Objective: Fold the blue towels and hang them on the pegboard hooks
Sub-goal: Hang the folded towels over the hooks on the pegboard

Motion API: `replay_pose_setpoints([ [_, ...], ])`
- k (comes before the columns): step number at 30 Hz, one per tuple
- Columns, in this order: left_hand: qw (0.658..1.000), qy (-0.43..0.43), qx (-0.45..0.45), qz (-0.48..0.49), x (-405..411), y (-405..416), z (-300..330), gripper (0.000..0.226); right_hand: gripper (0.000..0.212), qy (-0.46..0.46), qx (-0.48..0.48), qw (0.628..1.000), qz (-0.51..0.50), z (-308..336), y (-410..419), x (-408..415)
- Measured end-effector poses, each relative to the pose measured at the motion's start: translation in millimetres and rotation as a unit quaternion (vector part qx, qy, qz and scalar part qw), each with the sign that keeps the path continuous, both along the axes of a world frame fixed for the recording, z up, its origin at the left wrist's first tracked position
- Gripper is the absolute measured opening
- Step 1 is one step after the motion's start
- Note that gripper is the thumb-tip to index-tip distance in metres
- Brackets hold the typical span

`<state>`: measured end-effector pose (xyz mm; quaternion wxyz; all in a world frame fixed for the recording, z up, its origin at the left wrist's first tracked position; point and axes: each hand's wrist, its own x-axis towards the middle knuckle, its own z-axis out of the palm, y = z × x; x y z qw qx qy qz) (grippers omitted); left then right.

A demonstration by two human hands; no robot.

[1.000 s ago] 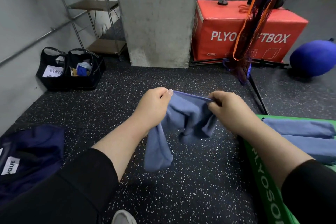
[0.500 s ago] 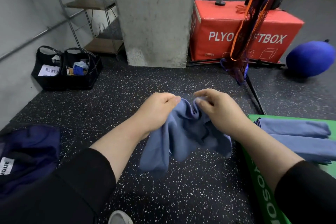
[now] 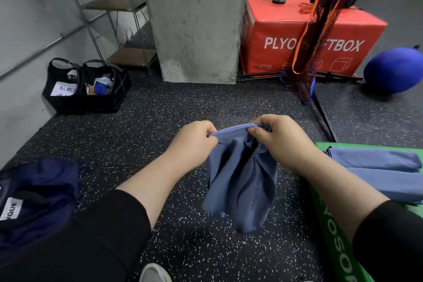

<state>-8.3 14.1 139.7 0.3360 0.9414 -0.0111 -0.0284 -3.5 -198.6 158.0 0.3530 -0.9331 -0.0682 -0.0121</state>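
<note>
- While both hands pinch its top edge, left hand (image 3: pixel 194 142) and right hand (image 3: pixel 279 137), the blue towel (image 3: pixel 240 181) hangs bunched.
- Uneven corners would likely skew the fold.

You stood on a speckled black floor (image 3: pixel 142 144). On it sat two black bags (image 3: pixel 87 89), a red box (image 3: pixel 309 36), a blue ball (image 3: pixel 393 71), and a green box (image 3: pixel 338 236) bearing two folded towels (image 3: pixel 377 167).

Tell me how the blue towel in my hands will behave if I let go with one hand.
The towel looks floppy: it hangs in loose folds below the edge that the left hand and right hand pinch. It would likely swing and droop from the other hand. It seems thin and light.
</note>
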Motion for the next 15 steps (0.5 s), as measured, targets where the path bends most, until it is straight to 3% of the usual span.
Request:
replay_pose_setpoints([
  [5, 0.992, -0.004, 0.107, 0.069, 2.7, 17.2, -7.3, 0.014, 0.019, 0.001, -0.014, 0.999, -0.037, -1.4, -8.2, 3.3],
  [9, 0.997, -0.02, -0.027, 0.07, 8.1, 23.4, -9.6, 0.01, 0.007, -0.012, 0.021, 0.998, -0.063, 3.4, -9.0, 4.4],
  [12, 0.995, -0.019, -0.097, -0.012, 6.9, 18.4, -6.9, 0.023, 0.034, -0.009, 0.049, 0.999, -0.006, 5.5, -3.1, -0.2],
  [15, 0.988, -0.026, -0.141, -0.065, 1.0, 6.1, -0.5, 0.026, 0.047, 0.015, 0.048, 0.996, 0.076, 2.9, 9.1, -7.9],
])
